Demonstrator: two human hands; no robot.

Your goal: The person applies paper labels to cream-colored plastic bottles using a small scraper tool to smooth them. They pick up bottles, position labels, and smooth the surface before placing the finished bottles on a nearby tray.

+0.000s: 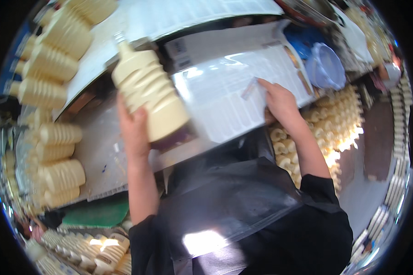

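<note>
My left hand (135,130) is wrapped round the lower side of a large cream plastic bottle (149,91) with slanted ribs. The bottle leans, its neck pointing up and to the left, above the worktable. Over a glossy sheet of clear labels (220,105), my right hand (279,101) has its index finger stretched forward. At that fingertip is a small see-through label (249,89) with a reddish edge, stuck to the finger or pinched there. The thumb of my right hand is mostly hidden.
Several cream bottles (57,176) stand along the left side of the worktable (103,151). A pale blue bucket (325,68) is beyond the sheet at right. Rows of cream bottles (323,133) fill the floor at right, more at lower left near a green board (96,213).
</note>
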